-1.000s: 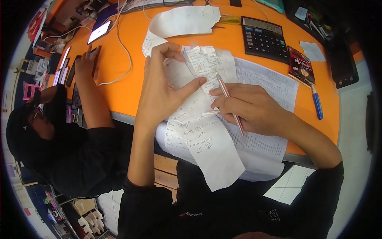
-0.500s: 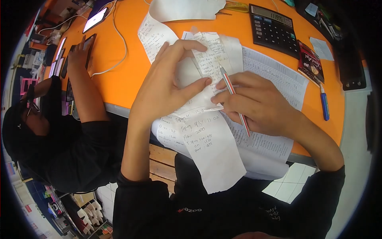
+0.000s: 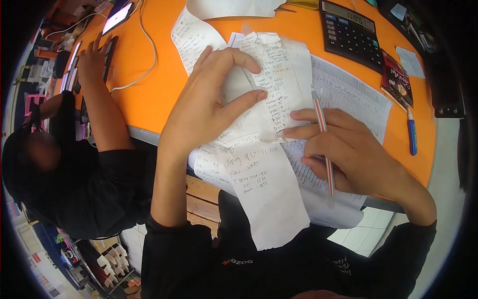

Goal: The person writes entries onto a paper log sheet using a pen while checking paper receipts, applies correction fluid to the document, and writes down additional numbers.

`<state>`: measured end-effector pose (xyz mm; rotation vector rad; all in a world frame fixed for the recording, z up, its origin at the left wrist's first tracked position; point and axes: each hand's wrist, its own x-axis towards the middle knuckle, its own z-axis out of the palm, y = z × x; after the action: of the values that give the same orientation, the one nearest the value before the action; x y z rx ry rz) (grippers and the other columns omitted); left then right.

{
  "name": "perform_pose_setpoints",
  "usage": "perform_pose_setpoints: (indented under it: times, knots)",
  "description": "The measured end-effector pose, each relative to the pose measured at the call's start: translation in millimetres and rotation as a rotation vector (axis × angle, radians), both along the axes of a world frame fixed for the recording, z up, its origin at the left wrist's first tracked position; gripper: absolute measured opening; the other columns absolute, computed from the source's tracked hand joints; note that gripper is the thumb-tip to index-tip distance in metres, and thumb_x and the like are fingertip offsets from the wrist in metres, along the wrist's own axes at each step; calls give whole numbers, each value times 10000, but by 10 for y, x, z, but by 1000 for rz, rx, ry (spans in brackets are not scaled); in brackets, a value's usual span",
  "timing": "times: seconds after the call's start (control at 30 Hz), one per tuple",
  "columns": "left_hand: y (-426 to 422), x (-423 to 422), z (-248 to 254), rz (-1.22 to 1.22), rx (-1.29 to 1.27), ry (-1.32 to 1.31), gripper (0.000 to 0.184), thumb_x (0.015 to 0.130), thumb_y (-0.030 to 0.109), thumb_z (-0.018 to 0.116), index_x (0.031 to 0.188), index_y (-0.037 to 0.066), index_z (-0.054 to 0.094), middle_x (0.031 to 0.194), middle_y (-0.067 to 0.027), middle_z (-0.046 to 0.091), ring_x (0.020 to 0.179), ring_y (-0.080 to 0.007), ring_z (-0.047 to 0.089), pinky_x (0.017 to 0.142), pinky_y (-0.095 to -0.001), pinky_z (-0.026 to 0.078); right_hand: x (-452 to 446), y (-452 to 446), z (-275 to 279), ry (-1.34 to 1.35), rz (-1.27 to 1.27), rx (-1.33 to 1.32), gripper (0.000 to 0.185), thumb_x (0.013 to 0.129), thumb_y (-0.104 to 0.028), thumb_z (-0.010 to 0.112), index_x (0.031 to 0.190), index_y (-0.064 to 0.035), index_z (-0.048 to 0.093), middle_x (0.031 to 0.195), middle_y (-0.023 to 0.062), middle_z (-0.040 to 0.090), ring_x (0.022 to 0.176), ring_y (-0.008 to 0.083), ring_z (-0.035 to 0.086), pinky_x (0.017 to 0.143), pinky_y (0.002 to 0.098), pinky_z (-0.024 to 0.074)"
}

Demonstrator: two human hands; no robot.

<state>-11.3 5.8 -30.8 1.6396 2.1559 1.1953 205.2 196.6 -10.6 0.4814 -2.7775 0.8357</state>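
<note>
My left hand [image 3: 199, 102] rests on the papers with thumb and forefinger spread apart in a curve. Its thumb tip touches a narrow, creased handwritten list [image 3: 274, 74]. That list lies over a long paper strip [image 3: 271, 204], which is covered in handwritten words and numbers and hangs past the table edge. In my right hand [image 3: 348, 149] is a red-and-white striped pen [image 3: 318, 112], held upright between the fingers. The right fingertips are at the lower right edge of the creased list. Beneath lie printed table sheets [image 3: 348, 94], partly covered by my right hand.
A black calculator [image 3: 351, 37] stands at the back right of the orange table [image 3: 134, 107]. Near it are a dark red booklet [image 3: 397, 82] and a blue marker [image 3: 412, 133]. On the left, a co-worker's hand [image 3: 93, 62] is over a dark device, by a white cable [image 3: 155, 55].
My right hand has moved right and slightly down with the pen, which now stands steeper. More of the creased list's lower part shows. My left hand has barely moved.
</note>
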Motion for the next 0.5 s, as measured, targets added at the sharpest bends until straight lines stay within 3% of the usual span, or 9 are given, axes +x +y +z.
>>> perform_pose_setpoints:
  times: [0.27, 0.37, 0.43, 0.47, 0.5]
  knots:
    - [12, 18, 67, 0, -49, 70, 465, 848, 136, 854, 1250, 50, 637, 1171, -76, 666, 1138, -206, 622, 1006, -335, 453, 22, 83, 6, -67, 81, -116, 414, 842, -187, 839, 1180, -68, 633, 1147, 99, 740, 1302, 371, 631, 1073, 502, 511]
    - [24, 37, 106, -56, -48, 229, 579, 788, 182, 902, 1286, 59, 633, 1216, -85, 663, 1196, -230, 600, 1085, -381, 423, 36, 86, -43, -64, 73, -109, 424, 836, -203, 847, 1184, -83, 636, 1127, 90, 736, 1312, 375, 616, 1060, 492, 515]
    - [27, 46, 99, -35, -55, 100, 790, 692, 200, 963, 1372, 73, 581, 1276, -110, 661, 1266, -279, 583, 1167, -436, 371, 42, 76, -56, -44, 60, -94, 438, 834, -212, 851, 1196, -86, 639, 1101, 85, 740, 1320, 372, 602, 1057, 488, 507]
    - [33, 45, 70, -36, -56, 102, 790, 692, 200, 963, 1372, 73, 581, 1276, -110, 661, 1266, -279, 583, 1167, -436, 371, 45, 74, -58, -36, 56, -89, 443, 833, -215, 853, 1200, -88, 640, 1093, 83, 742, 1323, 371, 597, 1057, 487, 505]
    - [40, 42, 19, -14, -5, 24, 926, 656, 201, 985, 1438, 77, 504, 1305, -139, 649, 1291, -305, 577, 1178, -448, 363, 47, 79, -56, -45, 57, -79, 469, 832, -222, 856, 1229, -90, 642, 1070, 81, 746, 1323, 368, 592, 1058, 486, 497]
